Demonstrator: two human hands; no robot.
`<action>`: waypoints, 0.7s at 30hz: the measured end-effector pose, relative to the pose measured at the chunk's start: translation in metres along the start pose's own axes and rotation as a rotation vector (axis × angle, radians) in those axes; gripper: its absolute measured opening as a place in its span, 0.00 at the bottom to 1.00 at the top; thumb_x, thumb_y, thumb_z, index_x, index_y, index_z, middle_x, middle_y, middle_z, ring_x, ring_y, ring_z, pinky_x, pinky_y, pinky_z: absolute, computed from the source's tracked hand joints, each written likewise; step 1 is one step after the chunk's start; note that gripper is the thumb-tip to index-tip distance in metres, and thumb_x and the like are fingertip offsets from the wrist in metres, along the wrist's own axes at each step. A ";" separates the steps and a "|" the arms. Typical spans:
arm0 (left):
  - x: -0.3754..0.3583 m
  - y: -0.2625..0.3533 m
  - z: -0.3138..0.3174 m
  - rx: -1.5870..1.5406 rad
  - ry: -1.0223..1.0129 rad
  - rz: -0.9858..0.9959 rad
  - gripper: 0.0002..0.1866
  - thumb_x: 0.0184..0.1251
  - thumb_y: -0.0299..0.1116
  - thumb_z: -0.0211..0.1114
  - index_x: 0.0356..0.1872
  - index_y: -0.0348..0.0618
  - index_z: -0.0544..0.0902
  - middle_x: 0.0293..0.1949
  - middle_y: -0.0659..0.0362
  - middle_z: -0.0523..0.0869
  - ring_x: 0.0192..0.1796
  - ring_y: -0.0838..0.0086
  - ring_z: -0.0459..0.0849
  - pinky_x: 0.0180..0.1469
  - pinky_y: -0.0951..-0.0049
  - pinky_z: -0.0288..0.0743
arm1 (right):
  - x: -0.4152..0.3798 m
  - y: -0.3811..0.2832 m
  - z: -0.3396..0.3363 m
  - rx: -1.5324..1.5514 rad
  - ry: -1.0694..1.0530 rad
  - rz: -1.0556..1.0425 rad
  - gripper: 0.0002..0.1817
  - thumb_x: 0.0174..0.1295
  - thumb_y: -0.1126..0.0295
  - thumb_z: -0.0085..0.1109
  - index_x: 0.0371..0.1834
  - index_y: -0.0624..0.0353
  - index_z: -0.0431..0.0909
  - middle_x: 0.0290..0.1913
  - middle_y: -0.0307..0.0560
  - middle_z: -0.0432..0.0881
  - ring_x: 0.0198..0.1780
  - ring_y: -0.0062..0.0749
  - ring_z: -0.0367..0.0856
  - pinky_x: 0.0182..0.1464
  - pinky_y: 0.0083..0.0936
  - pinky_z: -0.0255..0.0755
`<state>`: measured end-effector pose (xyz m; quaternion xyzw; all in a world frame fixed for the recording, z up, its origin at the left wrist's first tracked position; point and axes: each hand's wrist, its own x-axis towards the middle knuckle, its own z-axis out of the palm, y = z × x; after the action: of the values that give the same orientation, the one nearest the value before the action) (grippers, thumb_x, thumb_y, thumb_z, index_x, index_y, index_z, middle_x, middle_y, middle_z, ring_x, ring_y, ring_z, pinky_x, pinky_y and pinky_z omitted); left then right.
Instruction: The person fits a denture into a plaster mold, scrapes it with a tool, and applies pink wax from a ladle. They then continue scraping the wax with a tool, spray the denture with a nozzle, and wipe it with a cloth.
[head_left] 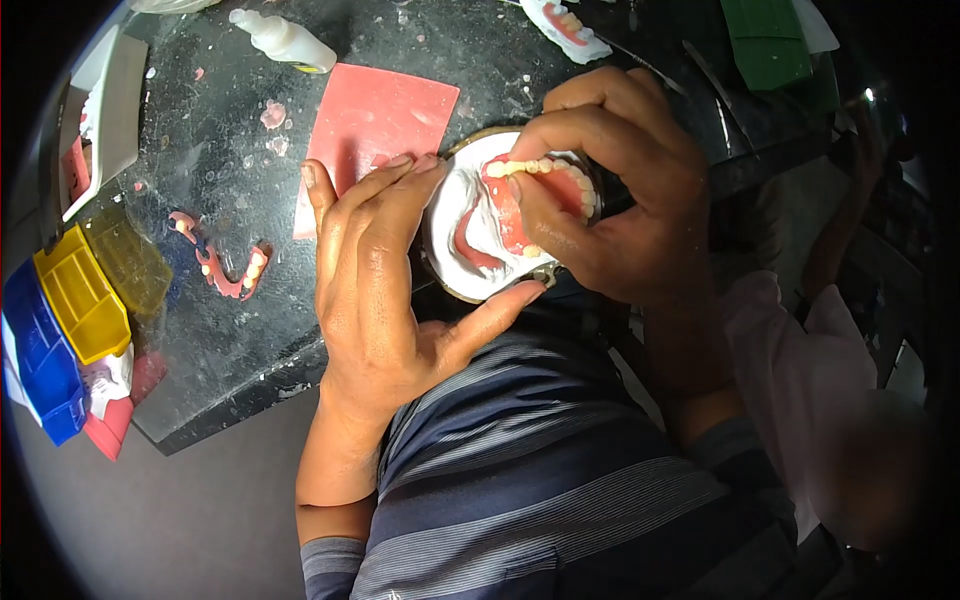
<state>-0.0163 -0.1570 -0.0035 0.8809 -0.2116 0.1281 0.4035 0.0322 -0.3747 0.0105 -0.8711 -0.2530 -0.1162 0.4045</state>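
Observation:
A round metal-rimmed dental flask (432, 262) packed with white plaster is at the table's near edge. In its plaster sits a pink denture (568, 186) with a row of cream teeth. My left hand (375, 265) braces the flask's left side, fingers along the upper rim and thumb at the lower edge. My right hand (635, 190) pinches the denture's upper left part between thumb and forefinger, and hides some of it. Beneath my left fingertips lies a pink wax sheet (385, 115).
A partial denture (228, 284) lies left. A white bottle (285, 40) and a plaster piece with teeth (567, 30) are at the back. Yellow (83, 290) and blue (45, 355) trays hang over the left edge by a white box (118, 125). Another person (800, 360) is at right.

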 end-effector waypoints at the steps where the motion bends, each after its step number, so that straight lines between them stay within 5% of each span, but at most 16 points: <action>1: 0.000 0.000 0.000 0.001 -0.001 0.000 0.51 0.41 0.49 0.95 0.65 0.32 0.80 0.59 0.47 0.89 0.63 0.53 0.88 0.85 0.32 0.52 | 0.000 0.000 0.000 0.001 0.000 0.000 0.15 0.46 0.79 0.76 0.39 0.57 0.89 0.39 0.45 0.85 0.40 0.34 0.80 0.44 0.28 0.74; 16: 0.000 0.000 0.000 0.018 -0.010 -0.019 0.51 0.41 0.50 0.95 0.64 0.32 0.80 0.58 0.46 0.90 0.60 0.54 0.90 0.84 0.31 0.53 | -0.005 0.013 0.000 -0.004 0.027 0.002 0.14 0.46 0.77 0.78 0.38 0.56 0.89 0.39 0.44 0.85 0.40 0.33 0.80 0.44 0.29 0.73; 18: 0.000 -0.001 0.000 0.020 0.000 -0.006 0.51 0.41 0.51 0.95 0.64 0.32 0.79 0.58 0.46 0.90 0.59 0.54 0.91 0.84 0.31 0.53 | -0.008 0.045 -0.012 -0.166 -0.060 -0.215 0.14 0.46 0.77 0.77 0.38 0.56 0.89 0.40 0.45 0.85 0.40 0.34 0.80 0.44 0.29 0.73; 21: 0.000 -0.002 0.001 0.014 0.009 0.002 0.52 0.41 0.51 0.95 0.65 0.31 0.79 0.58 0.46 0.90 0.59 0.54 0.91 0.84 0.31 0.53 | 0.008 -0.002 -0.015 -0.056 -0.061 -0.051 0.14 0.46 0.78 0.75 0.38 0.57 0.88 0.40 0.45 0.84 0.41 0.35 0.80 0.45 0.30 0.73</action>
<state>-0.0156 -0.1564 -0.0057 0.8828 -0.2100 0.1338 0.3982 0.0378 -0.3822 0.0251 -0.8785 -0.2842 -0.1067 0.3690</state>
